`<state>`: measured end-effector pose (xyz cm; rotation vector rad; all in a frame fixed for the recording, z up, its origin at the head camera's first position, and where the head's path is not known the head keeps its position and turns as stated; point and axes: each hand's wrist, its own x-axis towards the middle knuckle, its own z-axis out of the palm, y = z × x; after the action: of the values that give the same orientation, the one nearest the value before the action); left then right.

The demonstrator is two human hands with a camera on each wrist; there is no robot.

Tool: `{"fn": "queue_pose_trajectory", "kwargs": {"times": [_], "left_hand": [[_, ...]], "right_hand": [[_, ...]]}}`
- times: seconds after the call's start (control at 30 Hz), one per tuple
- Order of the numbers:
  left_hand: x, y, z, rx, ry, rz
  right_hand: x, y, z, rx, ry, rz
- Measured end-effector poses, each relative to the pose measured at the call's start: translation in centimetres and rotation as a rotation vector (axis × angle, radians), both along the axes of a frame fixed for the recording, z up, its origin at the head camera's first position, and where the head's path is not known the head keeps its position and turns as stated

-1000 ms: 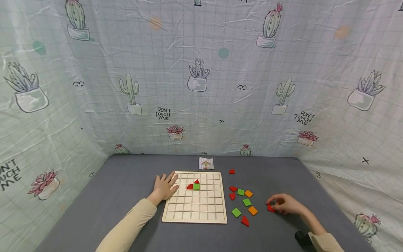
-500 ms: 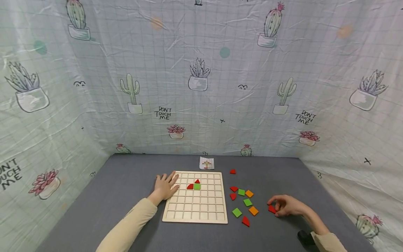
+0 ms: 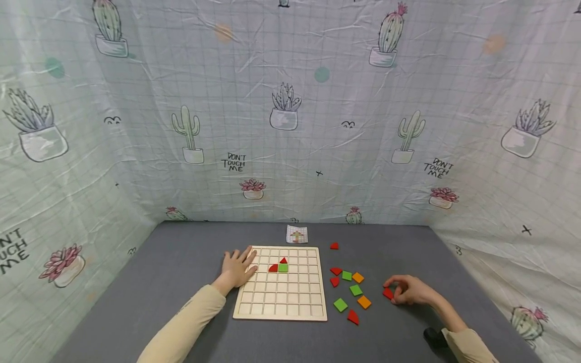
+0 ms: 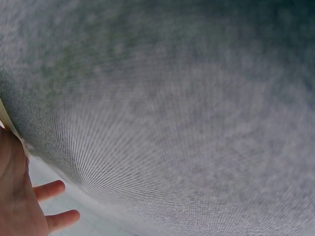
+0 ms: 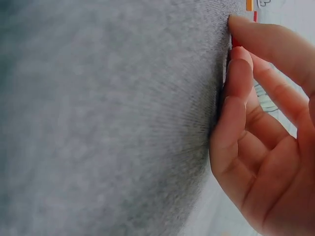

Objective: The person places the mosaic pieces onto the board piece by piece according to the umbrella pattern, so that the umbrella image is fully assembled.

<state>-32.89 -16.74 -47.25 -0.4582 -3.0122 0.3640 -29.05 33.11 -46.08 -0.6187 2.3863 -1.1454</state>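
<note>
Well, from the head view, the left hand (image 3: pixel 237 269) lies on the left edge of the wooden grid board (image 3: pixel 281 287), fingers spread and holding nothing. Off to the right, the right hand (image 3: pixel 410 291) pinches a small red piece (image 3: pixel 388 294) between thumb and finger, low over the desk (image 3: pixel 386 254); I can't tell if it is lifted. On the board sit a red quarter circle (image 3: pixel 273 268), a green square (image 3: pixel 283 268) right beside it, and a red triangle (image 3: pixel 283 260) just above the square. Loose bits lie between the board and the right hand, such as an orange square (image 3: pixel 364 302). A hand going across too low could bump it. If the left hand pushed hard, the board might slide.

From the left wrist, two straight fingers and some palm show, with nothing in them.

From the right wrist, bent fingers and thumb meet on a tiny bit of red at their tips. The piece looks thin, so a loose pinch or a twist could make it drop.
</note>
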Motion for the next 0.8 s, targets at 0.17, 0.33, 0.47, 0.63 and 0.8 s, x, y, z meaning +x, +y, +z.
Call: {"fn": "queue_pose_trajectory", "kwargs": {"times": [0.17, 0.33, 0.47, 0.63, 0.8], "left_hand": [[0.08, 0.09, 0.12, 0.011, -0.006, -0.001], [-0.02, 0.06, -0.01, 0.008, -0.003, 0.005], [-0.04, 0.04, -0.03, 0.007, 0.000, 0.002], [0.12, 0.04, 0.08, 0.000, 0.004, 0.004], [-0.54, -0.03, -0.48, -0.018, -0.008, 0.021]], "right_hand": [[-0.20, -0.06, 0.03, 0.010, 0.015, -0.008], [-0.32, 0.03, -0.07, 0.003, 0.017, 0.002], [-0.44, 0.01, -0.23, -0.016, 0.019, 0.007], [-0.49, -0.11, -0.22, -0.026, 0.009, 0.007], [-0.45, -0.11, -0.04, -0.032, 0.011, 0.003]]}}
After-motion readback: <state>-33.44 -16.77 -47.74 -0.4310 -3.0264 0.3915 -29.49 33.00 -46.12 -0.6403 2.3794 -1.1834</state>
